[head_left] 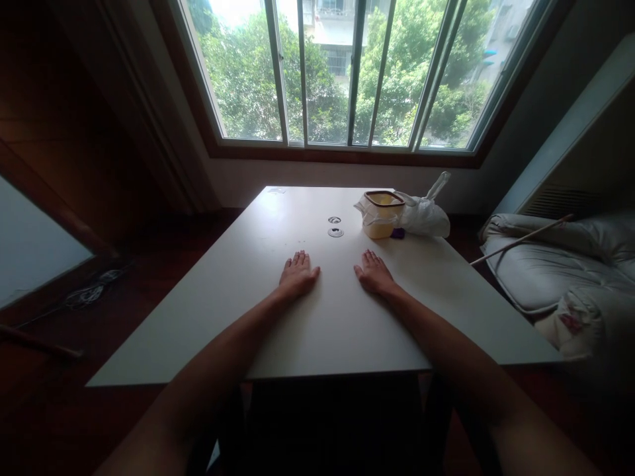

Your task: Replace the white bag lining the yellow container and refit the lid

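Observation:
Palm down on the white table (342, 330), my left hand (299, 273) lies flat with its fingers stretched forward and thumb out. My right hand (374, 271) rests flat in the same way a short distance to the right. Neither hand holds anything. Beyond them, near the middle of the table, are two small round dark-and-light pieces, a nearer disc (336, 233) and a farther ring (334, 219). A yellow bin (380, 228) with a brown rim stands past my right hand, with plastic film around its upper part.
Beside the bin sits a white plastic bag (427, 217), with a small purple item (397, 233) at its foot. A window (327, 86) is behind the table. Folded bedding (530, 271) and a thin stick (526, 238) lie at the right. Cables (94, 287) lie on the floor at the left.

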The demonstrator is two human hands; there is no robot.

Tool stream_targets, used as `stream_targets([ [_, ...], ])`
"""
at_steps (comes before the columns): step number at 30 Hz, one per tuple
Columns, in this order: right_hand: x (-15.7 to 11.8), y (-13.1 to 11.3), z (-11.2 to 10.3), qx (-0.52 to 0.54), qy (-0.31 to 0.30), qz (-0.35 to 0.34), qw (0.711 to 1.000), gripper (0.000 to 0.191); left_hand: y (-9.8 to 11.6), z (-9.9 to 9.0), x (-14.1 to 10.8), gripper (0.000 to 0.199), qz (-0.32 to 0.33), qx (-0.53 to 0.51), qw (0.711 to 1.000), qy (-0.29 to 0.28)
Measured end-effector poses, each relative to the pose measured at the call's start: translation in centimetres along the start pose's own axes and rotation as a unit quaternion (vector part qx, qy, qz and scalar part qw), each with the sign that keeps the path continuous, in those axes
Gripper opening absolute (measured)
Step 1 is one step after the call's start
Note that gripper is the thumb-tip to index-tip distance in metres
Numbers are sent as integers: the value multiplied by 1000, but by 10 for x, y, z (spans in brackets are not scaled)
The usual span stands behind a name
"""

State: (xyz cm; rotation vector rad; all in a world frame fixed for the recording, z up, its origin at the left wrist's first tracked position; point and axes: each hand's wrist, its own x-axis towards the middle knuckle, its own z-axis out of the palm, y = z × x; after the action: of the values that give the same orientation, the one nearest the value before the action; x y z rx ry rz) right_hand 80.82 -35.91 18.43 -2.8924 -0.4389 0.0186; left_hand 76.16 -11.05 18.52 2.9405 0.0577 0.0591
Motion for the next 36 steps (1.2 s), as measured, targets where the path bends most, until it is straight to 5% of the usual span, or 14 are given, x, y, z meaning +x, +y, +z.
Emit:
stream_targets([
  [8, -10, -3, -7, 47, 119, -50, 991, 43, -3, -15, -10, 41, 54, -90, 987, 126],
  [11, -16, -8, -20, 72, 129, -58, 987, 26, 1, -19, -16, 52, 31, -135, 985, 107],
  [15, -4, -3, -58, 128, 116, -64, 983, 34, 7, -19, -21, 60, 27, -145, 987, 70],
  [21, 69, 35, -127, 120, 358, -25, 926, 28, 16, -18, -20, 54, 40, -122, 990, 62],
  [27, 124, 60, -138, 31, 282, -75, 956, 23, 12, -21, -17, 55, 42, -153, 984, 79],
  [32, 122, 38, -139, 60, 289, -168, 941, 14, 14, -34, 32, 40, 101, -287, 946, 106],
  [36, 100, -3, -141, 134, 274, -220, 927, 16, 29, -42, 76, 99, 119, -395, 906, 97],
])
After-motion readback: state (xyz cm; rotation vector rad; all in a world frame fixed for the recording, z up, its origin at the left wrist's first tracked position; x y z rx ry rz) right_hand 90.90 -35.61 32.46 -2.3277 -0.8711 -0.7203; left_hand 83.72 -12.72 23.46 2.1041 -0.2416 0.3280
